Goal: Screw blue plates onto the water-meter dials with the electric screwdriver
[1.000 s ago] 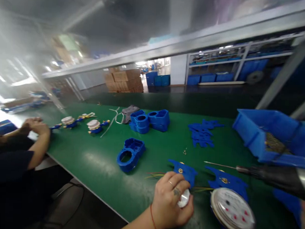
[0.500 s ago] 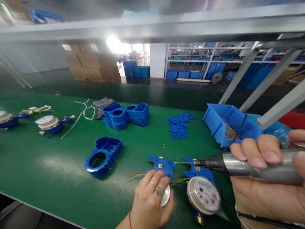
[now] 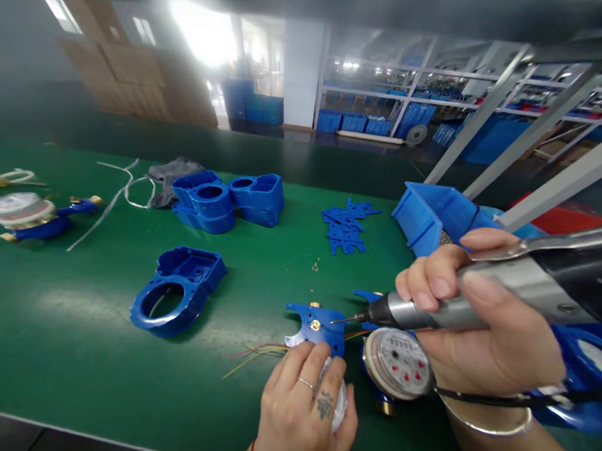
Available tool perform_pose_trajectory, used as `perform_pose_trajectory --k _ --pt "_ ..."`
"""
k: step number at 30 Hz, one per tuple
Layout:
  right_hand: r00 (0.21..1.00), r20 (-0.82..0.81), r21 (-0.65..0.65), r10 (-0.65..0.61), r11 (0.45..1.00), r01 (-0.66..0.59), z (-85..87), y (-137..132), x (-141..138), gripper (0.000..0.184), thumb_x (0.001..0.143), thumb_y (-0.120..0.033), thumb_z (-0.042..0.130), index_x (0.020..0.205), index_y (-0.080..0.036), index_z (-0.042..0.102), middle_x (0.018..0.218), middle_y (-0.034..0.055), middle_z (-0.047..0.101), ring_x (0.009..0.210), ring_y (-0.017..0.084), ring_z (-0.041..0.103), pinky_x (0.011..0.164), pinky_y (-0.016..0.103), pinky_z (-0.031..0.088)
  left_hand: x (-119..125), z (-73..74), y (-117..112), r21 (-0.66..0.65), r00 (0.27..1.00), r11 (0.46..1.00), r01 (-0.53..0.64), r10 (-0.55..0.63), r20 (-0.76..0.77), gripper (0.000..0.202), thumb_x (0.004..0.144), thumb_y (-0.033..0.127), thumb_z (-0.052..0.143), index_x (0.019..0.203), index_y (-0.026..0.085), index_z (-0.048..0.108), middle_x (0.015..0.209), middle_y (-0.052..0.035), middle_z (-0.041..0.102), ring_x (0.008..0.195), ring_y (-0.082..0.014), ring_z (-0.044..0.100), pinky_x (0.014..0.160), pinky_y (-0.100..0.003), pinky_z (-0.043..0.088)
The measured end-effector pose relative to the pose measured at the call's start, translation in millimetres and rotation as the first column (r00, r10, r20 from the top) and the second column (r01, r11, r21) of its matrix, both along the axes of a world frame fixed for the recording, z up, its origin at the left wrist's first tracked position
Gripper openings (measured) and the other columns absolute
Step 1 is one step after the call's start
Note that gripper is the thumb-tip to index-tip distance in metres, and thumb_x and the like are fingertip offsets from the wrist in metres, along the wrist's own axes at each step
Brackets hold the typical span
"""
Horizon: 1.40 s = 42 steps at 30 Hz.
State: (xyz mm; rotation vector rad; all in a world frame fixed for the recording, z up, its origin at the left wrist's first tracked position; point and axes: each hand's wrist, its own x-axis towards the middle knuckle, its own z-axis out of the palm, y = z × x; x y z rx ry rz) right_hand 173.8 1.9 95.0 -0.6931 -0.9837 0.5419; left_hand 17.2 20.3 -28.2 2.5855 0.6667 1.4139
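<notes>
My right hand (image 3: pixel 480 324) is wrapped round a silver electric screwdriver (image 3: pixel 476 301), whose bit tip hovers just right of a brass screw on a blue plastic plate (image 3: pixel 320 326). My left hand (image 3: pixel 304 406) is closed over a round white-and-clear meter part (image 3: pixel 340 401) beneath that plate, with thin coloured wires (image 3: pixel 250 354) trailing left. A water meter (image 3: pixel 397 364) with a white dial lies between my hands. A second blue plate (image 3: pixel 365 297) is partly hidden behind the screwdriver.
On the green table lie a blue housing (image 3: pixel 177 290), stacked blue housings (image 3: pixel 227 196), a pile of flat blue plates (image 3: pixel 345 227), a blue bin (image 3: pixel 432 213) and an assembled meter (image 3: pixel 29 216) at left. Metal frame bars (image 3: pixel 554 188) slant at right.
My head has turned right and down, so the co-worker at left has left the view. My right hand has come in with the screwdriver, its tip now near the blue plate.
</notes>
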Motion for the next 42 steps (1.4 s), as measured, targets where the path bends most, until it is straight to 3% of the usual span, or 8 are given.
perform_pose_trajectory --k 20,42 --pt "0.982 0.177 0.026 -0.058 0.998 0.054 -23.2 6 -16 0.017 0.089 -0.019 0.062 0.103 -0.022 0.054 0.065 -0.0018 0.052 0.052 0.013 0.049 0.048 0.029 0.041 3 5.7 -2 0.008 0.999 0.999 0.035 -0.035 0.023 0.018 0.079 0.015 0.058 0.095 0.013 0.066 0.098 -0.0088 0.069 0.090 -0.0257 0.062 0.076 -0.041 0.056" --pt "0.984 0.180 -0.006 -0.007 1.000 0.009 -27.3 4 -18 0.021 0.090 -0.011 0.056 0.108 -0.021 0.051 0.072 -0.0035 0.051 0.059 0.010 0.053 0.055 0.024 0.048 2 -0.1 0 0.010 0.997 0.999 0.054 -0.054 0.058 0.020 0.075 0.012 0.063 0.095 0.012 0.066 0.099 -0.0111 0.068 0.090 -0.0267 0.061 0.076 -0.042 0.054"
